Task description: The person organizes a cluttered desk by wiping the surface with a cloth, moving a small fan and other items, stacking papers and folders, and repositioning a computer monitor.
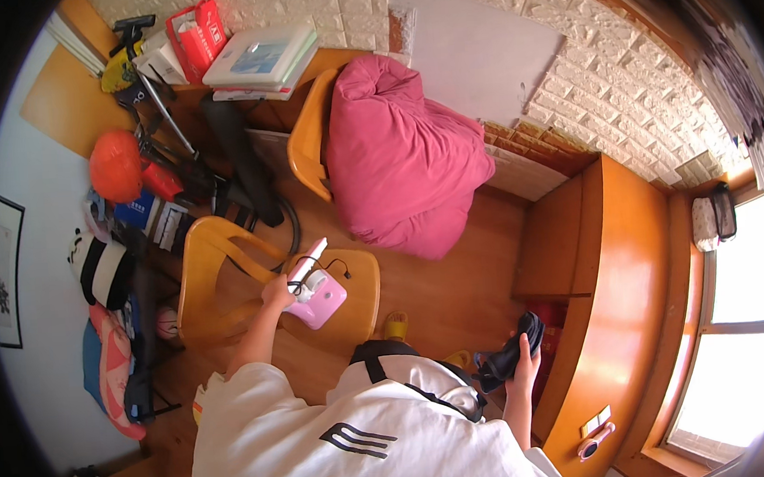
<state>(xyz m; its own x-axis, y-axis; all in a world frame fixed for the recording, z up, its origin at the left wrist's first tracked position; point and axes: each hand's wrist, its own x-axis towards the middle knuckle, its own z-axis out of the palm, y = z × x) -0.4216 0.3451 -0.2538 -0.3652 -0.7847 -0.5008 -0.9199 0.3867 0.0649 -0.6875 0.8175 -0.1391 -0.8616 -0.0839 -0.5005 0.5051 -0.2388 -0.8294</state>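
Note:
My left hand [277, 292] is closed on a slim white thing [312, 255], held tilted above the seat of a wooden chair [361, 294]. A thin dark cable [338, 262] with a small plug at its end hangs by it. Just under that hand, a pink square case [321, 307] with a round grey spot lies on the seat. My right hand [523, 365] grips a black, soft-looking bundle [527, 327] beside the wooden cabinet. What exactly the bundle is I cannot tell, and part of it is hidden by my fingers.
A second chair [305, 147] bears a large dark-pink quilt [403, 158]. To the right stands an orange-brown cabinet [617, 294] below a window [749, 303]. Bags, a panda plush [104, 269] and a black-framed stand crowd the left wall. A white box [261, 55] rests on the back desk.

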